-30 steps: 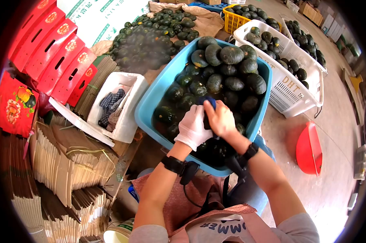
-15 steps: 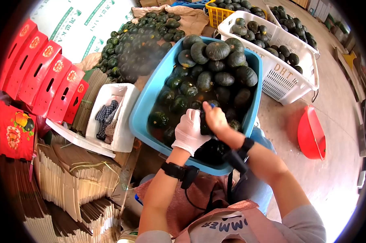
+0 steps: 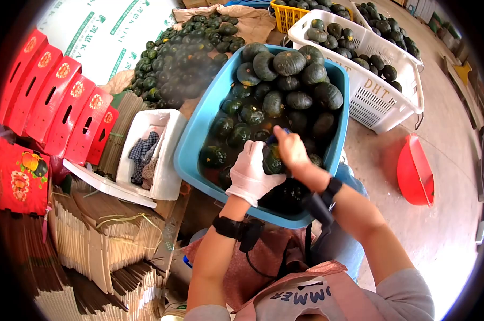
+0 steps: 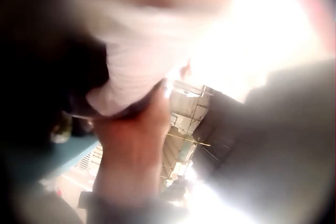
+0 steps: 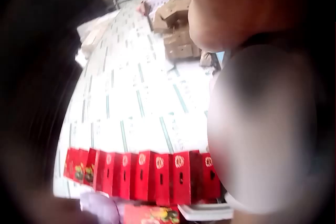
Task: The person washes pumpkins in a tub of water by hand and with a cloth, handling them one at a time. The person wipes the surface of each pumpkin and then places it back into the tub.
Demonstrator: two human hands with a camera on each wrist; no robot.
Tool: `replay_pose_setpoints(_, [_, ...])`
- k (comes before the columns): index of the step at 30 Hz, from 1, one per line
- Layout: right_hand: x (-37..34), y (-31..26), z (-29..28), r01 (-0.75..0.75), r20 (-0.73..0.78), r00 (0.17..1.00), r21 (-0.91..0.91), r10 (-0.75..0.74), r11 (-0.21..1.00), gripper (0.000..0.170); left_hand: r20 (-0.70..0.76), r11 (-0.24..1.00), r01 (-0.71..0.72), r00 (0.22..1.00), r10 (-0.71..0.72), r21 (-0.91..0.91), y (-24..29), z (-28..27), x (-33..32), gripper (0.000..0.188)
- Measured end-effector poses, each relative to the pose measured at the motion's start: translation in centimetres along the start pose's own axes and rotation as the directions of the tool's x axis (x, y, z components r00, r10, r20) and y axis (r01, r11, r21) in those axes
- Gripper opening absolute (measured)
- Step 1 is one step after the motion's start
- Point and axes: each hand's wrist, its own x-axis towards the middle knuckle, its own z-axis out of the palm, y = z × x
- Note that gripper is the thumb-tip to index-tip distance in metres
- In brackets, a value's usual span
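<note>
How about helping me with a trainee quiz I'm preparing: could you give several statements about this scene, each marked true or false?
1. The left hand is gloved and holds a squash. True.
2. The right hand is gloved too. False: it is bare.
3. The tub holding the dark green squashes is yellow. False: it is blue.
4. The red basin is on the floor. True.
5. The foam box holds squashes. False: it holds cloths.

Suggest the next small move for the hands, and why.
Probably turn the dark green squash slightly with the gloved left hand to present another side: that hand holds it steady, while the bare right hand, gripping something blue, sits close beside it, seemingly ready to rub it.
</note>
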Motion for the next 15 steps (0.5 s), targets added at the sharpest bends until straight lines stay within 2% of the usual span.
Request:
replay_pose_setpoints(1, [-1.3,-0.2,1.4,0.001,-0.096,0.995,-0.015,-0.003,1.000,0.050,0.032,0.994,0.031,0.999,-0.035,0.103,-0.3,0.2,0.1,0.072])
replay_pose_setpoints(3, [-3.5,-2.8,-0.1,0.042,-0.132,0.991,0.085,-0.031,0.995,0.048,-0.004,0.989,0.035,0.999,-0.035,0.142,-0.4,0.6,0.1,0.072])
replay_pose_setpoints(4, [-1.7,-0.7,1.1,0.043,-0.076,0.996,-0.013,-0.043,0.999,0.045,0.000,0.992,0.022,1.000,-0.022,0.127,-0.1,0.0,0.1,0.072])
replay_pose_setpoints(5, [-1.5,-0.8,0.0,0.191,0.000,0.981,-0.097,-0.192,0.977,0.046,0.005,0.993,0.005,1.000,-0.005,0.115,0.0,-0.4,0.1,0.073])
replay_pose_setpoints(6, [-0.4,0.0,-0.1,0.052,0.069,0.996,0.085,-0.058,0.995,0.048,0.006,0.996,0.000,1.000,0.000,0.088,-0.1,-0.6,-0.1,0.071])
replay_pose_setpoints(7, [1.0,1.1,0.2,-0.099,0.159,0.985,0.252,0.060,0.963,0.049,0.006,0.996,-0.006,1.000,0.005,0.092,-0.2,-0.8,-0.2,0.071])
replay_pose_setpoints(8, [2.7,2.7,0.7,-0.354,0.250,0.929,0.395,0.272,0.848,0.053,0.042,0.998,0.017,0.999,-0.015,-0.060,-0.2,-1.0,-0.3,0.070])
replay_pose_setpoints(9, [3.0,3.6,0.7,-0.447,0.344,0.892,0.587,0.293,0.675,0.054,0.082,0.977,0.046,0.996,-0.029,-0.209,-0.4,-1.3,-0.3,0.069])
replay_pose_setpoints(10, [3.1,3.6,0.5,-0.487,0.366,0.872,0.585,0.325,0.648,0.054,0.159,0.907,0.120,0.985,-0.060,-0.404,-1.0,-1.4,0.0,0.067])
replay_pose_setpoints(11, [3.1,3.5,0.2,-0.526,0.390,0.850,0.581,0.355,0.621,0.054,0.420,0.683,0.440,0.883,-0.210,-0.583,-1.0,-1.8,0.4,0.066])
replay_pose_setpoints(13, [3.4,3.7,-0.5,-0.506,0.364,0.862,0.592,0.352,0.627,0.051,0.439,0.728,0.524,0.834,-0.334,-0.443,-3.1,-1.6,1.3,0.067])
replay_pose_setpoints(14, [3.1,3.2,-1.6,-0.477,0.349,0.879,0.615,0.326,0.628,0.046,0.424,0.775,0.575,0.791,-0.442,-0.264,-3.5,-2.1,1.5,0.078])
replay_pose_setpoints(15, [3.2,3.4,-2.1,-0.472,0.348,0.881,0.620,0.319,0.627,0.046,0.293,0.843,0.493,0.791,-0.537,0.216,-4.0,-2.5,1.9,0.090])
